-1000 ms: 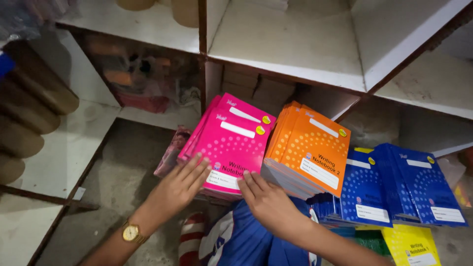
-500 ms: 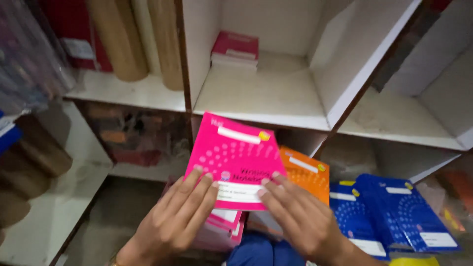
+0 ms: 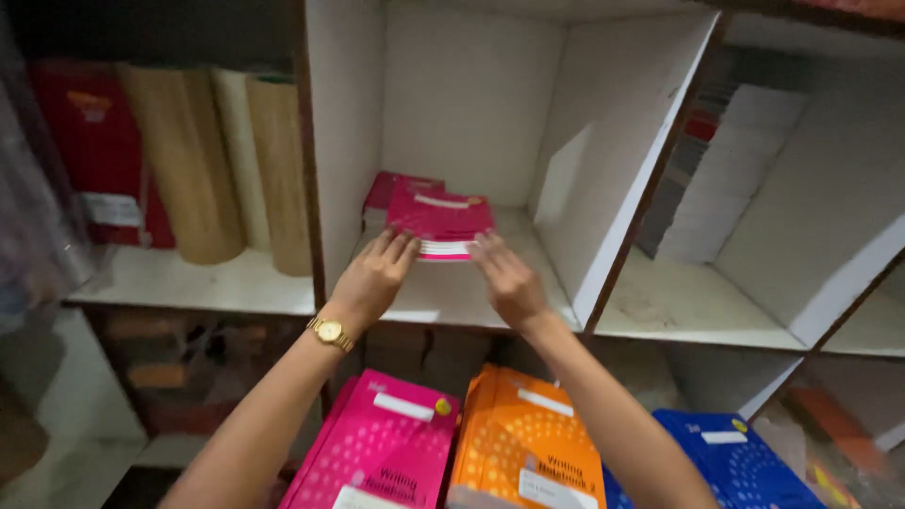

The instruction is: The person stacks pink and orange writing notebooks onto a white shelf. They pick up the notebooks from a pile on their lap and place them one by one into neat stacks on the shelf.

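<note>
Notebooks first: from the head camera, the small stack of thin pink paper-covered notebooks (image 3: 439, 221) lies flat on the white shelf board (image 3: 443, 292) of the middle cubby, and I have it between both hands. It sits just in front of a darker pink stack (image 3: 388, 188) further back against the left wall.

My left hand (image 3: 375, 275), the one with the gold wristwatch (image 3: 330, 331), rests with its fingers (image 3: 396, 247) stretched nearly flat against the stack's near left corner. My right hand (image 3: 509, 279) mirrors it, fingers (image 3: 485, 247) laid on the near right corner. Neither hand is curled around anything; both are spread and pressing lightly at the edges, touching the stack rather than gripping it.

I judge these to be light, floppy things: soft card covers, thin paper, glossy enough that the top copies would slide over one another if I pushed unevenly. The sensible hold looks to be at the two near corners or along the sides, squeezing the whole pile together, not just the top cover.

Lower in the same view stand more bundles: a pink pile of notebooks (image 3: 377, 452), an orange pile (image 3: 528, 452) just beside it and a blue pile (image 3: 731, 462) to the right. Tan cardboard rolls (image 3: 226, 160) stand upright in the left cubby beside a red package (image 3: 90, 141).
</note>
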